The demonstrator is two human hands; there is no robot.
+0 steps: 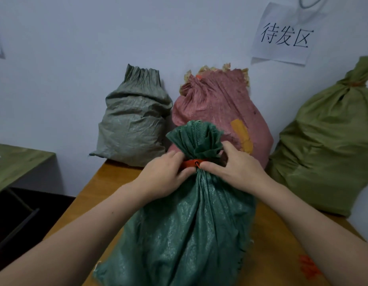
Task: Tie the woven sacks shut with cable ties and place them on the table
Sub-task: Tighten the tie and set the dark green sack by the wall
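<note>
A dark green woven sack (185, 230) stands on the wooden table (108, 182) right in front of me, its top bunched into a ruffled neck. An orange cable tie (191, 163) circles that neck. My left hand (164, 176) grips the neck from the left, fingers curled over the tie. My right hand (232, 166) grips it from the right, thumb pressing beside the tie's lock. The far side of the neck is hidden by my fingers.
Against the wall stand a grey-green sack (133, 120), a pink sack (222, 112) and an olive sack (327, 145) with tied necks. Loose orange cable ties (309, 267) lie at the table's front right. A paper sign (284, 36) hangs on the wall. A green-topped table (16, 164) stands at left.
</note>
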